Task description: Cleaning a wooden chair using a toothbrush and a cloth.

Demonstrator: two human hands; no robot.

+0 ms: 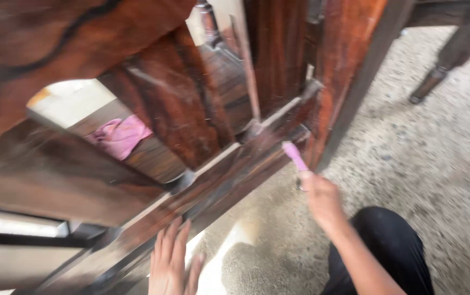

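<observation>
A person crouched on a speckled concrete floor (437, 180) worked on a piece of dark red wooden furniture (180, 104), seen from the worker's own head camera. The right hand (322, 199) was closed around the lower end of a small pink tool (294, 154), perhaps a brush or a sanding stick; the blur made it impossible to tell which. Its tip met the low rail (229, 175) of the furniture, close to where the rail joined an upright post (350, 60). The right arm reached forward from above a black-clad knee (393, 246), the wrist roughly straight and the tool angled up and to the left.

The left hand (170, 265) lay flat and open against the lower stretch of the same rail, fingers together and pointing up along the wood, gripping nothing, apparently steadying the piece. A pink cloth (120, 135) rested on a wooden surface visible through a gap in the frame, well apart from both hands. Another furniture leg (432, 82) stood on the floor at upper right.

How much of the work had been completed could not be read with confidence: the wood looked glossy and evenly coloured above, while the rail showed paler, duller streaks along its edge near the tool, suggesting that this stretch was in hand and the run toward the left hand remained to be covered.
</observation>
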